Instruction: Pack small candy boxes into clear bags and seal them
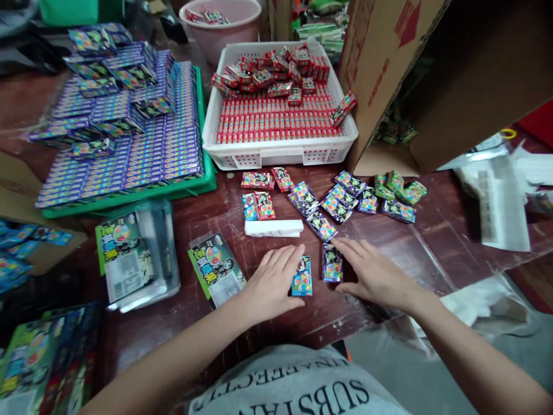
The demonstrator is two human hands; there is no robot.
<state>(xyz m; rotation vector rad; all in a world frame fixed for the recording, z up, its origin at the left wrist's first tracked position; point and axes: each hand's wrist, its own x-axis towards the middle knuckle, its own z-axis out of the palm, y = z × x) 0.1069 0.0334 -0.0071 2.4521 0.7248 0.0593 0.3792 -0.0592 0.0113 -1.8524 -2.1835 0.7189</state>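
My left hand (273,283) is closed round the left side of a small blue candy box (302,278), its fingers at the far end and the thumb at the near end. Facing it, my right hand (375,275) has a purple candy box (332,265) between fingers and thumb. A narrow gap separates the two boxes. Just beyond them lie a white folded strip (273,228), more purple boxes (339,203), green boxes (395,183), red boxes (258,180) and another blue box (249,206). A printed clear pouch (216,268) lies left of my left hand.
Purple boxes fill a green tray (209,173) at the left; red ones fill a white basket (280,155). A large open carton (367,75) stands at the right. More pouches (138,253) lie left. A pink bucket (242,26) stands behind.
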